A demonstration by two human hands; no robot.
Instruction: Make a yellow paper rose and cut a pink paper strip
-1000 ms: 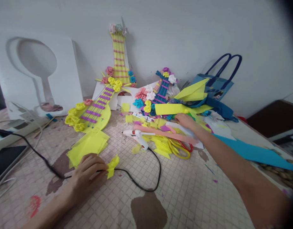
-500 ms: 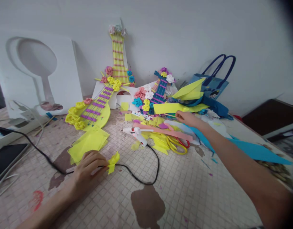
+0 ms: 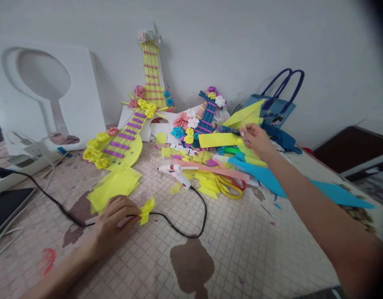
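Observation:
My left hand [image 3: 118, 216] rests low on the table at left, fingers closed on a small folded piece of yellow crepe paper [image 3: 146, 209]. A black cord passes under that hand and behind the paper. Across the table, my right hand [image 3: 257, 140] is raised over the pile of coloured paper, fingers pinched. Something small and pale purplish shows at its fingertips, too blurred to name. Yellow paper strips [image 3: 217, 140] lie beside and beneath it. Between the hands, a white glue gun [image 3: 181, 177] lies on its side with its cord [image 3: 206, 211] looping toward me.
Yellow paper sheets [image 3: 112, 187] lie behind my left hand. Yellow-handled scissors [image 3: 230, 192] are among scraps. Paper instruments with flowers, like this yellow one [image 3: 129, 145], stand at the back. A white cut-out board [image 3: 82, 95], blue bag [image 3: 277, 114] and dark phone [image 3: 9, 209] are around.
My right hand has lifted from the paper pile and moved slightly right and up. The thin stick seen at its fingers before no longer shows clearly. My left hand keeps its hold.

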